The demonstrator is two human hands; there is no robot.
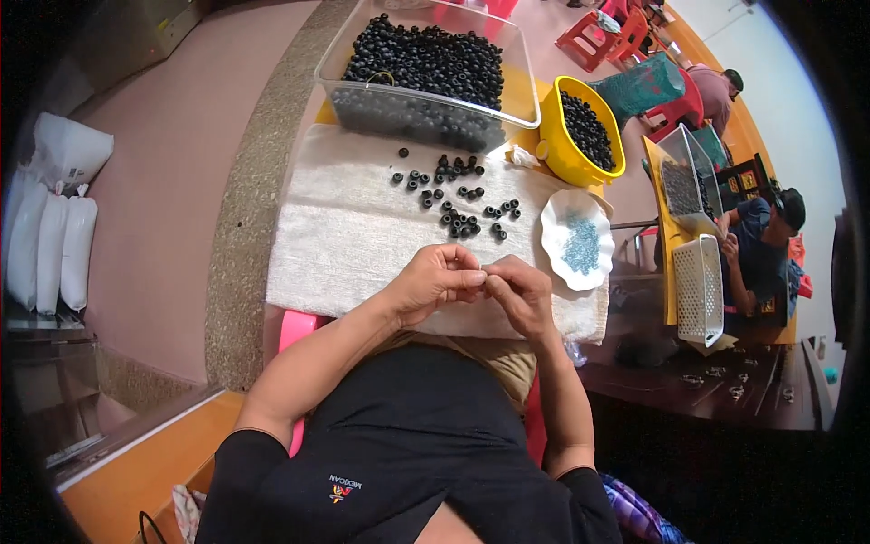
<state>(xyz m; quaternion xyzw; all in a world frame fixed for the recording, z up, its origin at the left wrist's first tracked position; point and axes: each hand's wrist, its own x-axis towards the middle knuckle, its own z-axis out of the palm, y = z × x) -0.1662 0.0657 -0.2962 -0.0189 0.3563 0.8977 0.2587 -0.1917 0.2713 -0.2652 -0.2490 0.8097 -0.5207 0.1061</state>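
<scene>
My left hand (444, 281) and my right hand (519, 292) meet over the near edge of a white towel (335, 218). Thumb and fingers are pinched together on both, tip against tip. Whatever lies between them is too small or too covered to make out. Beyond my hands, loose black beads (460, 224) with holes are scattered on the towel. To the right of my right hand sits a white scalloped dish (554, 238) holding tiny pale-blue pieces (582, 245).
A clear plastic bin (426, 102) full of black beads stands at the far edge, beside a yellow basket (562, 136) of more beads. Rightward, a person (766, 240) works near a white perforated basket (700, 295). White sacks (63, 245) stand far left.
</scene>
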